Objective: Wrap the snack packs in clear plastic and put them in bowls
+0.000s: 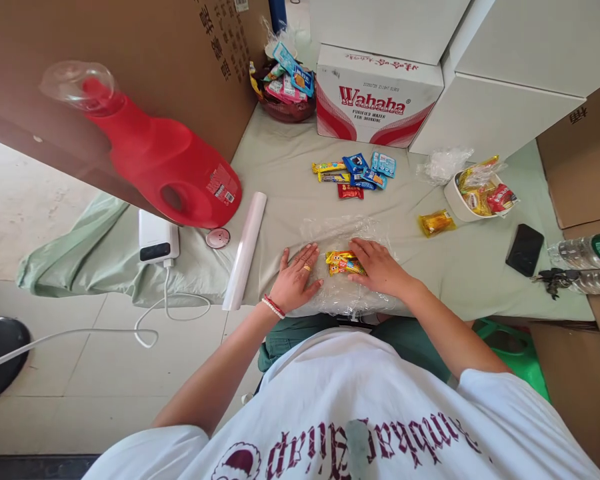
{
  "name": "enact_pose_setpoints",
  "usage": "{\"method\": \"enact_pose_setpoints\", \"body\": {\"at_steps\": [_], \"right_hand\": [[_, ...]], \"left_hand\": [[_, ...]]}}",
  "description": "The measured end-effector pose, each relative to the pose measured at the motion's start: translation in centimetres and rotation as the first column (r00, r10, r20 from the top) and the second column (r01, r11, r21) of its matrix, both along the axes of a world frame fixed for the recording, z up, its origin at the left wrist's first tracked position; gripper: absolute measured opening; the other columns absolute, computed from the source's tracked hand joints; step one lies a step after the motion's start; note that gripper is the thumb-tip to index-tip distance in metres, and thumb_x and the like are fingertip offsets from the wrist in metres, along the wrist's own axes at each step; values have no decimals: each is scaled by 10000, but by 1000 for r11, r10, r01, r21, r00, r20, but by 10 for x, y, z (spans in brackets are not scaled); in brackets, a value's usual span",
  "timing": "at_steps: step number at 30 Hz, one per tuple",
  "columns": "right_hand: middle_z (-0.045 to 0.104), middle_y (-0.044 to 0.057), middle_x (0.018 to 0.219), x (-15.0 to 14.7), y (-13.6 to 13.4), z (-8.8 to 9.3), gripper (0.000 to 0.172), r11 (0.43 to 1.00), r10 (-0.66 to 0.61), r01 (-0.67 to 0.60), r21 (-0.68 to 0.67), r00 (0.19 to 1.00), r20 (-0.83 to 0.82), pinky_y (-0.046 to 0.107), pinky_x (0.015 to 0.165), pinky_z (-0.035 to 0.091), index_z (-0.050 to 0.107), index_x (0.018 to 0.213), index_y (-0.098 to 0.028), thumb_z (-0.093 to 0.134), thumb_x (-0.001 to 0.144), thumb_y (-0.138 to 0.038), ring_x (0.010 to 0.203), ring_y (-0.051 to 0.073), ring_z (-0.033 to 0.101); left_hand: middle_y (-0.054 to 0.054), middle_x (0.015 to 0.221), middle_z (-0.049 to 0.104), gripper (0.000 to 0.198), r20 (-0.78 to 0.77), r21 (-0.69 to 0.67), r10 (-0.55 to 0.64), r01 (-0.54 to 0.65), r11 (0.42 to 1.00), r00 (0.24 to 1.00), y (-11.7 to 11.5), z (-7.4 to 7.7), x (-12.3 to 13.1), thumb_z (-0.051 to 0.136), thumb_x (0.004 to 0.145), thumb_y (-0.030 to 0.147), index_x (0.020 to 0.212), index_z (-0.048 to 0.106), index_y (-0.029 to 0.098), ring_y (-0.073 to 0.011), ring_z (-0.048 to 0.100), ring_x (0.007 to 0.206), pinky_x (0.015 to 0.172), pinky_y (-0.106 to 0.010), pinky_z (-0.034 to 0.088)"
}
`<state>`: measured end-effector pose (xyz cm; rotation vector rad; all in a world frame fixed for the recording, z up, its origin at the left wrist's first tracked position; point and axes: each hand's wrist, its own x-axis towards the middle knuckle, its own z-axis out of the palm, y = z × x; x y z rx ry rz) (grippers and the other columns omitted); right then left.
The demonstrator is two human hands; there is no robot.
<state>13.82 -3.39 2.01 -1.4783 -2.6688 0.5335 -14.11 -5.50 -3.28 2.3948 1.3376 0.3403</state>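
A sheet of clear plastic wrap point(340, 233) lies spread on the pale green cloth in front of me. On it sits a yellow snack packet point(344, 263). My left hand point(296, 278) lies flat on the wrap's left side, fingers stretched out, with a ring and red-and-white bracelets. My right hand point(380, 267) rests flat on the wrap to the right of the packet, its fingertips touching the packet's edge. Neither hand grips anything.
A roll of wrap point(245, 250) lies left of my hands. Beyond them are several snack packets point(357, 175), a white bowl of snacks point(475, 193), a yellow packet point(436, 223), a phone point(524, 249), keys, bottles, a red jug point(165, 163), a power bank point(157, 241), a Wahaha box point(375, 100) and a snack basket point(286, 87).
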Motion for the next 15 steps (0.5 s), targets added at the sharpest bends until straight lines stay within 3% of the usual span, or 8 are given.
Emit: {"method": "enact_pose_setpoints", "body": {"at_steps": [4, 7, 9, 11, 15], "right_hand": [[521, 164, 1501, 43, -26, 3, 571, 996, -11, 43, 84, 938, -347, 514, 1124, 452, 451, 1523, -208, 559, 1026, -467, 1358, 307, 495], [641, 116, 1311, 64, -46, 4, 366, 991, -18, 76, 108, 890, -456, 460, 1022, 529, 593, 1367, -249, 576, 1030, -391, 1193, 265, 594], [689, 98, 1161, 66, -51, 4, 246, 983, -73, 135, 123, 907, -415, 419, 931, 554, 672, 1223, -236, 559, 1041, -357, 1066, 247, 617], [701, 103, 1104, 56, -49, 5, 240, 979, -109, 153, 132, 950, -294, 402, 872, 554, 708, 1156, -217, 560, 1041, -368, 1017, 253, 605], [680, 139, 1216, 16, -37, 3, 337, 1000, 20, -21, 21, 999, 31, 432, 901, 539, 695, 1265, -180, 662, 983, -362, 1114, 306, 568]], "left_hand": [[-102, 1662, 415, 684, 50, -3, -40, 40, 999, 998, 2, 3, -13, 401, 921, 171, 1602, 370, 221, -253, 321, 1580, 1301, -607, 55], [-96, 1615, 490, 698, 50, -3, -27, 27, 1000, 998, 4, 1, -16, 387, 860, 103, 1548, 450, 205, -234, 371, 1555, 1299, -594, 98], [-102, 1578, 536, 644, 38, -10, 4, -4, 1000, 999, 6, -1, -12, 391, 874, 116, 1502, 510, 203, -243, 424, 1525, 1293, -604, 108], [-106, 1553, 563, 567, 26, -10, 40, -39, 999, 999, 7, -3, -6, 390, 919, 154, 1456, 561, 210, -257, 457, 1502, 1288, -619, 107], [-120, 1543, 571, 483, 1, 2, 81, -81, 997, 997, 3, 0, -1, 381, 1011, 279, 1448, 581, 226, -280, 458, 1501, 1285, -633, 99]]}}
